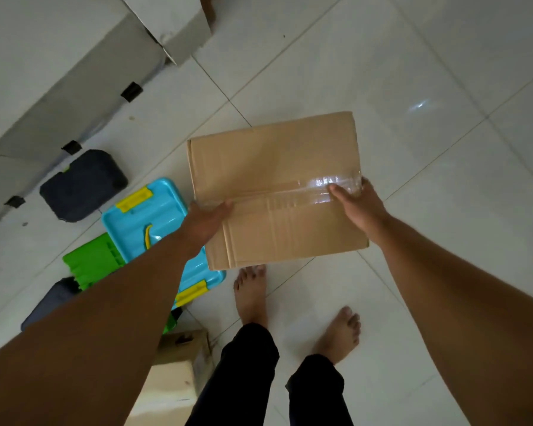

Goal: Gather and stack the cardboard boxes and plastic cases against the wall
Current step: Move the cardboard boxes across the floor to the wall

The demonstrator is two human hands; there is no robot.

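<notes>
A taped brown cardboard box (274,179) is held above the tiled floor between both hands. My left hand (208,218) grips its left side and my right hand (356,201) grips its right side, thumbs on top by the clear tape. On the floor at the left lie a light blue plastic case with yellow latches (145,222), a green case (94,261) and a dark grey case (82,184). Another dark case (53,299) is partly hidden under my left arm. A smaller cardboard box (179,361) stands by my left leg.
The white wall (43,72) runs along the left with black clips at its base. A white box (173,23) stands at the top by the wall. My bare feet (251,293) stand on white floor tiles (428,133), which stretch open to the right.
</notes>
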